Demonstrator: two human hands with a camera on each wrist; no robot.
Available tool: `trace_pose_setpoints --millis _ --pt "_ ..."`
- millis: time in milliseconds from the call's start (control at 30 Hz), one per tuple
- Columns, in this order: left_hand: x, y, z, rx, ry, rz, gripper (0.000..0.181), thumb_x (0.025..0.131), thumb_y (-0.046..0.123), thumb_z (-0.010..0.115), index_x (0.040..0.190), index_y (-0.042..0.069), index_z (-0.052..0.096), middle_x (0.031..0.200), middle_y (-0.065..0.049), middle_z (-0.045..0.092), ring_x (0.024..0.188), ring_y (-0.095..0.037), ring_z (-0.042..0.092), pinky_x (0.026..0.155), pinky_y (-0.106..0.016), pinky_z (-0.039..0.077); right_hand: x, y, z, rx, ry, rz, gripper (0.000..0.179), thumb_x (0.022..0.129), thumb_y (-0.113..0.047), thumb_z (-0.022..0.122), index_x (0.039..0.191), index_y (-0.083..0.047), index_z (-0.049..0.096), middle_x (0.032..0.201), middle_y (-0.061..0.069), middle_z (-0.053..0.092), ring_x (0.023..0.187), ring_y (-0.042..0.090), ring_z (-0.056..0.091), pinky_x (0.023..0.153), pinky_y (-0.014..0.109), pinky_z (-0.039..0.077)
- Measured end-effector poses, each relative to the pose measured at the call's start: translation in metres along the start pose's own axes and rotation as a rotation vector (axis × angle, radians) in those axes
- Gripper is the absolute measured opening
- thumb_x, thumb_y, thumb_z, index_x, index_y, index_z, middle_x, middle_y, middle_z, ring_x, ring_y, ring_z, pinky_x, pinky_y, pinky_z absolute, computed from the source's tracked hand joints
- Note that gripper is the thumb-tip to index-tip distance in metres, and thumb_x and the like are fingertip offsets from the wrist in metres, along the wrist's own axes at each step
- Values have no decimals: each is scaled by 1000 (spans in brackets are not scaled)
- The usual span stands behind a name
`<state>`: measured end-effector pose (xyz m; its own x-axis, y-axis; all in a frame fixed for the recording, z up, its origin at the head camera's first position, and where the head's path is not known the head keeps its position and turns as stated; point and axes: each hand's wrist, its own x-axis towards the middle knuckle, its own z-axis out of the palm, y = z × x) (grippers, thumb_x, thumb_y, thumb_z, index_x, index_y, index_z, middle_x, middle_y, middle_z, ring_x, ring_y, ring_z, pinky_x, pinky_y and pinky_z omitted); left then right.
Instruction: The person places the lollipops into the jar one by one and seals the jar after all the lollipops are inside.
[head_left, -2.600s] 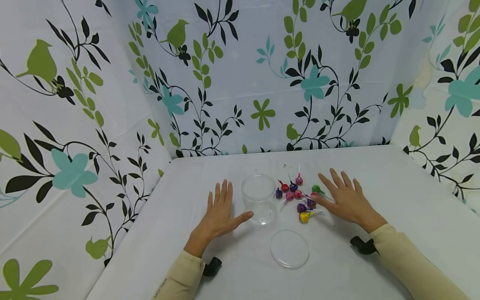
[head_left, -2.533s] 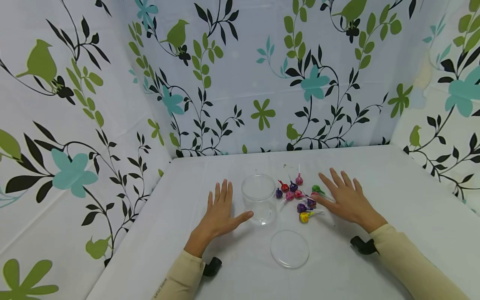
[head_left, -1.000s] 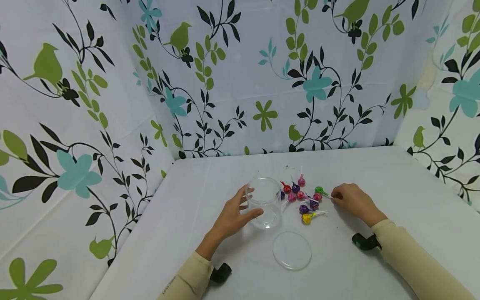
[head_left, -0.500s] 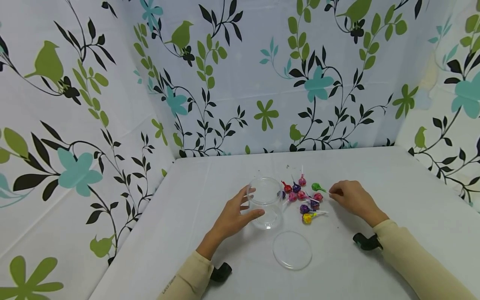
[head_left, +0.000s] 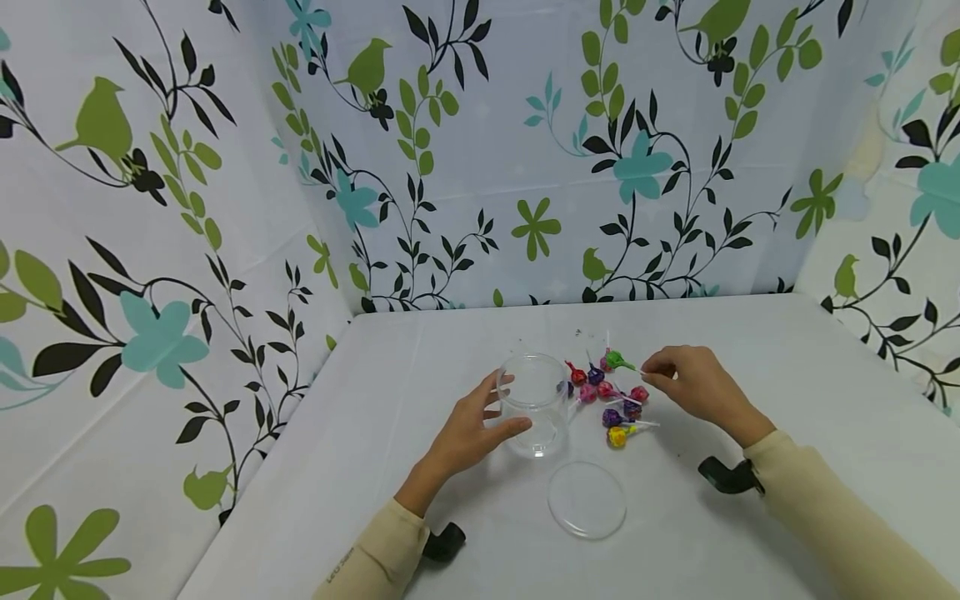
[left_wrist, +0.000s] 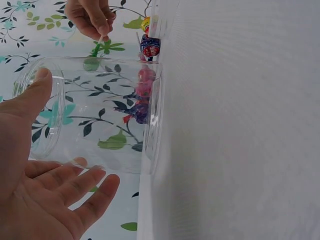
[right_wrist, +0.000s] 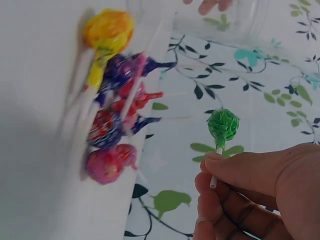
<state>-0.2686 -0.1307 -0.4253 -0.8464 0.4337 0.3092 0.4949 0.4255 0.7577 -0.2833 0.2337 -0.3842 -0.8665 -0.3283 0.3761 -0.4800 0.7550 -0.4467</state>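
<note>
A green-wrapped lollipop is held up by its white stick, pinched between the thumb and fingertips of my right hand. In the right wrist view it is raised off the table. My left hand holds a clear, round plastic jar from the left side, thumb near its rim and fingers around the far side. The jar stands upright and no lollipop shows inside. Several wrapped lollipops lie in a loose heap right of the jar, among them a yellow lollipop, purple ones and pink ones.
A clear round lid lies flat on the white table, in front of the jar. Printed fabric with leaves and birds encloses the table at the back and sides. Black wrist devices sit at both cuffs.
My right hand has pinched the green lollipop's stick and lifted it, moving slightly left and up. My left hand, flat beside the jar before, has come around it.
</note>
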Motion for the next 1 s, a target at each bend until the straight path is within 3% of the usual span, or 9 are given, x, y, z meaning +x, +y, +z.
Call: trace_pose_setpoints --millis 600,1000 --pt "0 0 0 -26 0 22 86 95 37 79 162 12 32 155 -17 48 138 -34 51 103 -45 53 17 -54 -10 69 23 -104 7 94 -4 78 100 -3 80 87 -2 71 77 17 60 62 29 55" --pt "-1 0 1 -13 -6 14 88 96 38 78 163 8 29 156 -16 47 138 -32 51 103 -42 53 23 -70 -5 84 7 -142 7 93 -3 78 100 -2 80 86 -4 69 78 16 60 66 31 56"
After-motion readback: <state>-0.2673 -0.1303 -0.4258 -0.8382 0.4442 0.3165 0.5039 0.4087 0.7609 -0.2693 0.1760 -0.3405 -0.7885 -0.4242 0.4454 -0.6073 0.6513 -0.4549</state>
